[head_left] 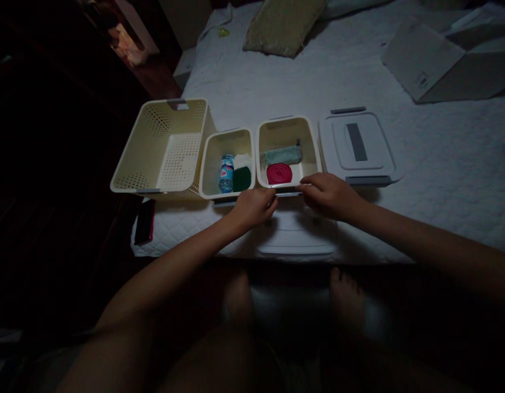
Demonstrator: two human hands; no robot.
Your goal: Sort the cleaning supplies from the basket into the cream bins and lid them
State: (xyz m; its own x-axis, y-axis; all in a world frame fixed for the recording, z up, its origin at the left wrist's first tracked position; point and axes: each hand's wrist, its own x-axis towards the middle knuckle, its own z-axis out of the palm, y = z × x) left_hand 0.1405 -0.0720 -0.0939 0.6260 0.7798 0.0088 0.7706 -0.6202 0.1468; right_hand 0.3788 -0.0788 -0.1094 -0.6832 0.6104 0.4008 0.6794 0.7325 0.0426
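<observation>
Two small cream storage boxes stand side by side without lids. The right-hand storage box (286,126) holds a rolled red cloth or strap (279,173) and a rolled grey-green cloth (282,155). My left hand (256,208), fingers curled, grips this box's front edge near the left end of its grey latch. At the latch's other end, my right hand (328,195) pinches the same front edge. The left-hand storage box (228,136) contains a blue-labelled plastic bottle (226,173), a dark green pad (241,179) and something white behind it. Dim light hides the fingertips' exact contact.
A large perforated cream basket (182,158) stands at the left. On the right lies a white lid (356,142) with grey clips; another pale lid (297,240) lies in front. A phone-like dark object (145,222), a cushion (283,27) and a white carton (424,60) rest on the quilted bed (440,164).
</observation>
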